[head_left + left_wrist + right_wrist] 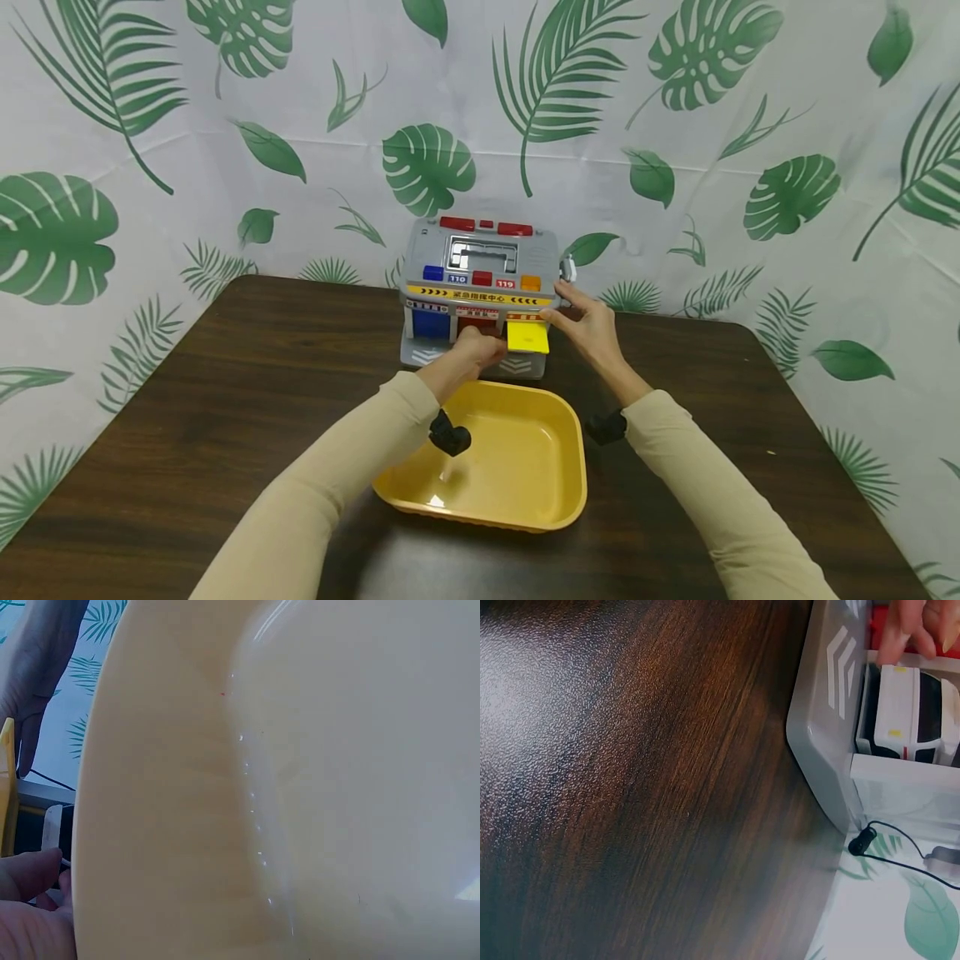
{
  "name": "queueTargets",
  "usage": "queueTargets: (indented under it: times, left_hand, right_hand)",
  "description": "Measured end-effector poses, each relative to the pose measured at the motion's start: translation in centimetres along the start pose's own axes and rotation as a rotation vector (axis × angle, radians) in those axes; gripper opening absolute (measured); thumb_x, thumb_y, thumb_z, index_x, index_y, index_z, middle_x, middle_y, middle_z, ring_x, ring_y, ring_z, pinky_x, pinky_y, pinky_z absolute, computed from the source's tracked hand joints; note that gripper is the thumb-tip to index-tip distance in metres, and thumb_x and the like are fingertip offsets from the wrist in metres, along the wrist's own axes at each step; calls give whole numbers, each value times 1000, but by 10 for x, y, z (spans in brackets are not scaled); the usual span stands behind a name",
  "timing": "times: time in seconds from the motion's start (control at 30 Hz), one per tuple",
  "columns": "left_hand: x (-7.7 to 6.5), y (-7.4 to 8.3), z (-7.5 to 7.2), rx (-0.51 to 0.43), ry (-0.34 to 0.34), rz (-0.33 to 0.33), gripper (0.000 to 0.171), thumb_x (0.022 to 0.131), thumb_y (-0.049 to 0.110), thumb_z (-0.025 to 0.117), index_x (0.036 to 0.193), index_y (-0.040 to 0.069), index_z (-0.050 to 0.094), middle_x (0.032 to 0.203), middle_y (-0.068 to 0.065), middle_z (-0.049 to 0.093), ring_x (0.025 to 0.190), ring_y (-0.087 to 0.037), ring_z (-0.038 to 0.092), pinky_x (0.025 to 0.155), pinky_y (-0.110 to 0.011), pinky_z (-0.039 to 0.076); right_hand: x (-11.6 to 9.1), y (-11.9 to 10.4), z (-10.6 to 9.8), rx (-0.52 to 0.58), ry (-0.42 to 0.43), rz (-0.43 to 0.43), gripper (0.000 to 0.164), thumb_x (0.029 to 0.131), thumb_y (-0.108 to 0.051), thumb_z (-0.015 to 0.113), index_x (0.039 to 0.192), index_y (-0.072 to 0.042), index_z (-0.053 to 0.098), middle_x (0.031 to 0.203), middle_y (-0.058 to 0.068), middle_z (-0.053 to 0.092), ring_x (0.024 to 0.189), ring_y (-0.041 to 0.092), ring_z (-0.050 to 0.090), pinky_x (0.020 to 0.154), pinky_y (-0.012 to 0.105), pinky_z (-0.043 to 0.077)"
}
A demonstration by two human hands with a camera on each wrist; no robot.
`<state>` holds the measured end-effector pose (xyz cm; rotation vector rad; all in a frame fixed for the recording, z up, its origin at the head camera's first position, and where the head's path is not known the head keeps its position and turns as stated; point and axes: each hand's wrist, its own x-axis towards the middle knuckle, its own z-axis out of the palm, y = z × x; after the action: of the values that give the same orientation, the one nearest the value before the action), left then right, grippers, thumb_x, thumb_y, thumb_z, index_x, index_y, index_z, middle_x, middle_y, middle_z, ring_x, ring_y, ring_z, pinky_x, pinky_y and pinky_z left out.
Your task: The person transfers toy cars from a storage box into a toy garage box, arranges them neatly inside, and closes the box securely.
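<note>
A grey toy emergency station (487, 258) stands at the back of the table. Its yellow door (528, 337) sticks out raised over the right bay, beside a blue door (431, 323) and a red door (477, 325). Inside the right bay sits a white toy car (900, 705) with dark windows. My left hand (480, 352) reaches in front of the station, fingertips right at the car's corner; I cannot tell whether they pinch it. At the station's right front corner, my right hand (592, 325) touches with extended thumb and forefinger.
A yellow plastic basin (510, 450) stands on the dark wooden table (247, 400) in front of the station, below my left forearm. Leaf-patterned cloth (322, 158) hangs behind. A silver-grey piece (568, 268) juts from the station's right side. Each wrist wears a black camera.
</note>
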<state>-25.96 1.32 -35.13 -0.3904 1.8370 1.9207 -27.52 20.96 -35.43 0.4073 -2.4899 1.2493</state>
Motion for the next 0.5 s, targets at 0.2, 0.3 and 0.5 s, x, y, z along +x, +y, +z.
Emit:
queueTargets:
  times: [0.2,0.3,0.5]
  left_hand:
    - [3,0,1,-63,-32,6,28,87,-11,48,113,-3,43,90,-7,40,66,-16,37,69,-29,34]
    - [4,-1,2,-129,-57,2,31,89,-10,42,117,0,35,84,-7,34,56,-14,28,62,-28,29]
    - [5,1,4,-306,-89,-4,42,93,-7,35,133,3,27,91,-8,33,57,-13,28,53,-22,27]
  right_hand:
    - [0,0,0,10,1,0,58,82,-26,72,133,-7,53,139,11,49,100,33,65,80,36,54]
    - [0,1,0,0,-1,-5,57,82,-26,72,133,-7,53,139,11,49,99,32,66,80,37,54]
    - [0,1,1,-10,5,-13,57,82,-27,72,132,-9,54,139,10,50,97,32,66,79,38,55]
